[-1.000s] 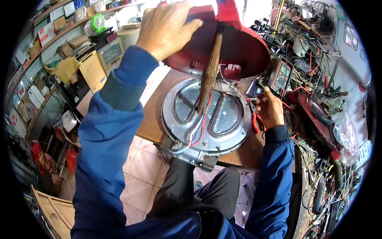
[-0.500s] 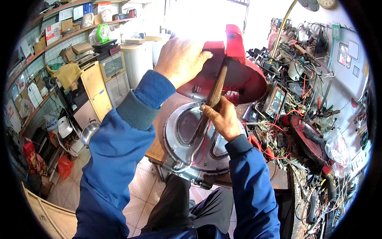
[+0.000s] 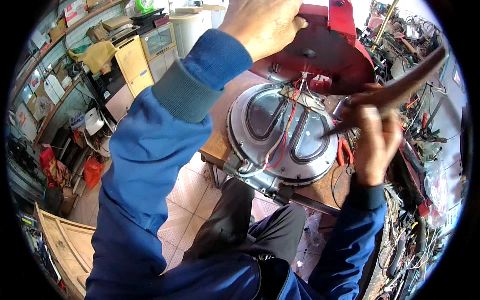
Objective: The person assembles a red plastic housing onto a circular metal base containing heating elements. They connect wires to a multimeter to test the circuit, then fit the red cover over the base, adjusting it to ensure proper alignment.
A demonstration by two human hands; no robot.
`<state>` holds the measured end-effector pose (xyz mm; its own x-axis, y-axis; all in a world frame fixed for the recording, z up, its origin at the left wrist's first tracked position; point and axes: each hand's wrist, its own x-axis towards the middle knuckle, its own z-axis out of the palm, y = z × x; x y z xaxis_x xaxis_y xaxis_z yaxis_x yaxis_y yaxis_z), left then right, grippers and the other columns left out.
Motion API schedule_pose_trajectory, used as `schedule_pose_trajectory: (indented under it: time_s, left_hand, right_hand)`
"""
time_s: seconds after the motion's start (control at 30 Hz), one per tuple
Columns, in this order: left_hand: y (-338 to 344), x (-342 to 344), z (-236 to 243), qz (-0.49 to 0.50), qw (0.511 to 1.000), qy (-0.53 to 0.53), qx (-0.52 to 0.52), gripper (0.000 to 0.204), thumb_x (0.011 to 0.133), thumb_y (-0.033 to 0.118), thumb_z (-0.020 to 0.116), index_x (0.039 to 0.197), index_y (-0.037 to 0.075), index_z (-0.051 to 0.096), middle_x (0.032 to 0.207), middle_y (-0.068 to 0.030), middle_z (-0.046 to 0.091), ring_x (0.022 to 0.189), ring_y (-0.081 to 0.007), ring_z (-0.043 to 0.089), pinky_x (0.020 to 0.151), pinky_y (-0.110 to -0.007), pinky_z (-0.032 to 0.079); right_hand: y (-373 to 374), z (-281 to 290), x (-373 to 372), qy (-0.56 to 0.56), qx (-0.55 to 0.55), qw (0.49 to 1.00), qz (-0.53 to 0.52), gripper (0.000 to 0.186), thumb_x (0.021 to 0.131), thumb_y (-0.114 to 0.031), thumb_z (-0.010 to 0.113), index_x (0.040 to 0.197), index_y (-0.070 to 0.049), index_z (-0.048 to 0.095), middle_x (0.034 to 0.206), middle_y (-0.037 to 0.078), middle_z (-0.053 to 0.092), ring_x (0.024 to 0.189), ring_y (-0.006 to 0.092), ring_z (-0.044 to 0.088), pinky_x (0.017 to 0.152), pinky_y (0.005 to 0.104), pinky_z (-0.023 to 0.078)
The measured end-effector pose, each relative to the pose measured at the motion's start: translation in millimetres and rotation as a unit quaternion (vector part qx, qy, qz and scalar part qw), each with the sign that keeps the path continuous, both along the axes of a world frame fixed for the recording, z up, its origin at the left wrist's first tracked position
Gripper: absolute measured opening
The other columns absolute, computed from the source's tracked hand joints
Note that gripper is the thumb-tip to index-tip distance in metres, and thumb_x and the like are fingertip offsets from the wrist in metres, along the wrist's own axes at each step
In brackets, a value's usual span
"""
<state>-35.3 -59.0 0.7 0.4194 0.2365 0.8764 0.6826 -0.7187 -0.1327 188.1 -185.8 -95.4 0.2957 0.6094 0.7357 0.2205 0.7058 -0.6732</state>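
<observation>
My left hand (image 3: 265, 27) is closed on the edge of a red, dark-lined round cover (image 3: 315, 50), holding it raised and tilted. Beneath the cover lies a round grey appliance base (image 3: 255, 155) with two dark-rimmed curved panels. Red, blue and white wires (image 3: 287, 132) run across the base and up toward the cover. Right of the base, my right hand (image 3: 377, 145) grips a brown wooden stick (image 3: 400, 90), smeared by motion. Its thin end points toward the base, its thick end up to the right.
The base rests on a small wooden table (image 3: 215, 142). Red-handled pliers (image 3: 344, 151) lie beside it. Tangled wires and parts crowd the right side, with a clear plastic bag (image 3: 436, 182). At left stand a yellow cabinet (image 3: 134, 65) and shelves. A wooden frame (image 3: 62, 240) is at lower left.
My right hand has pulled the wooden stick away from the cover, swinging it out to the right. The view has shifted, and the wires between base and cover now show.
</observation>
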Motion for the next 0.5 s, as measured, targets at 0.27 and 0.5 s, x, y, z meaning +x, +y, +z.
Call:
schedule_pose_trajectory:
  time_s: [0.27,0.5]
  left_hand:
    - [-55.1,-30.7,-59.8,0.022,0.998,0.053,-0.036,0.031,0.084,0.011,0.072,0.114,0.007,0.066,0.104,-0.0157,0.068,0.099,-0.0409,0.063,0.083,-0.046,0.052]
    - [-103.5,-42.8,-138.9,0.073,0.994,0.058,-0.054,0.058,0.069,0.000,0.071,0.126,0.004,0.062,0.121,-0.0123,0.066,0.106,-0.0328,0.064,0.083,-0.042,0.056]
  right_hand:
    - [-7.2,-45.6,173.7,-0.311,-0.128,0.813,-0.476,0.035,0.099,-0.029,0.066,0.120,-0.002,0.061,0.094,0.018,0.074,0.077,0.0307,0.072,0.071,0.0407,0.057]
    - [7.9,-120.2,181.0,-0.400,-0.270,0.753,-0.447,0.040,0.086,-0.019,0.073,0.121,-0.002,0.063,0.102,0.024,0.071,0.096,0.0424,0.070,0.085,0.0504,0.056]
